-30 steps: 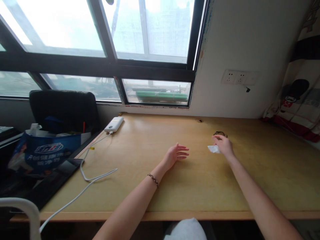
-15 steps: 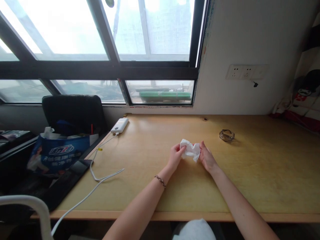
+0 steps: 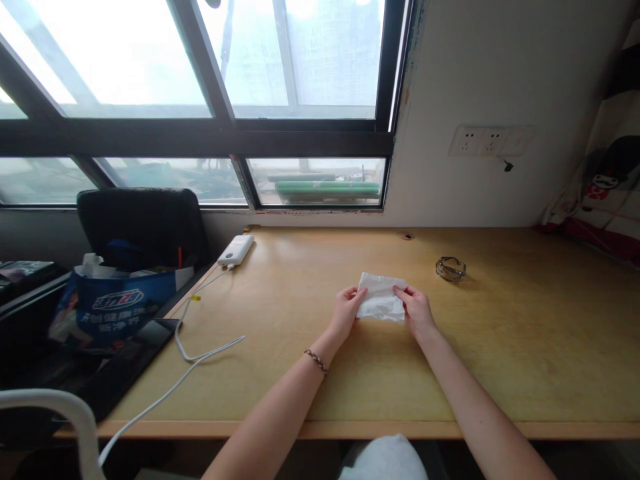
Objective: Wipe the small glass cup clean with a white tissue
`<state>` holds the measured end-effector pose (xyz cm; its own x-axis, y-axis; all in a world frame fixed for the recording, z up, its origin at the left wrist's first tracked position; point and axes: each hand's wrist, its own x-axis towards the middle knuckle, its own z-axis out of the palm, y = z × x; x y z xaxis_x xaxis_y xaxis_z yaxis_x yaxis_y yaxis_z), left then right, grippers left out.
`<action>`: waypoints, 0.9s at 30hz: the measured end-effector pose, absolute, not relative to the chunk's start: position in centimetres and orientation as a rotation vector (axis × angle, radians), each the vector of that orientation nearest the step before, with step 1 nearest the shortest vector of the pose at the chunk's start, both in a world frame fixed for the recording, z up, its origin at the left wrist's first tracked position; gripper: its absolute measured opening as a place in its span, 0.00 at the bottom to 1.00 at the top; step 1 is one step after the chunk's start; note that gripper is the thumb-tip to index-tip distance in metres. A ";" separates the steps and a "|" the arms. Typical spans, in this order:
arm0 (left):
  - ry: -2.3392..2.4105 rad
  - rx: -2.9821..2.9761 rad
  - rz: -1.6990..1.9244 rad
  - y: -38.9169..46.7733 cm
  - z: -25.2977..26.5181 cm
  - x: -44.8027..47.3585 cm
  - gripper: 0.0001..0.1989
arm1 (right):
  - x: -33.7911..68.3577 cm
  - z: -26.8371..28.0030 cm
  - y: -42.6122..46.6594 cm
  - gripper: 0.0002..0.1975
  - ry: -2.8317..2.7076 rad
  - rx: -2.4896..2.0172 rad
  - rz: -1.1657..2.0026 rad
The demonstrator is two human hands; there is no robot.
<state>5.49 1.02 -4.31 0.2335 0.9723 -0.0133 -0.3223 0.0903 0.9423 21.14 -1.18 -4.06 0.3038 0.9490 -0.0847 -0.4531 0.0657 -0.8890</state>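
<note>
A white tissue (image 3: 383,298), slightly wrinkled, is spread between my two hands above the wooden desk (image 3: 300,380). My left hand (image 3: 347,311) pinches its left edge, thumb on top. At the opposite edge, my right hand (image 3: 417,311) grips it in the same way. The fingers under the tissue are partly hidden. Beyond my right hand, a dark metal bracelet-like ring (image 3: 451,269) lies on the desk, apart from both hands.
A white power bank (image 3: 236,250) sits at the desk's back left, its white cable (image 3: 200,360) trailing to the front edge. Left of the desk are a black chair (image 3: 143,223) and a blue bag (image 3: 115,307). A wall socket (image 3: 493,141) is behind.
The tissue has gone from crumpled to a flatter, wider rectangle. My right hand has turned so its thumb presses on top, and my hands are slightly farther apart.
</note>
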 end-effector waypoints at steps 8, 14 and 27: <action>0.667 0.793 1.148 1.1 -3.3 5.6 0.17 | 20.8 -3.0 -1.8 0.15 -0.641 -0.987 1.184; 0.730 0.931 1.164 0.9 -3.9 5.5 0.19 | 19.5 -1.9 -2.8 0.19 -0.837 -1.011 1.459; 0.880 0.983 1.249 1.9 -4.4 4.6 0.16 | 21.1 -3.2 -1.8 0.11 -0.743 -1.187 1.192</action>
<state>4.65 1.92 -4.41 0.1204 0.9927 -0.0072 -0.3408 0.0482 0.9389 21.08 -1.85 -3.24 0.2619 0.9549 -0.1398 -0.2956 -0.0586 -0.9535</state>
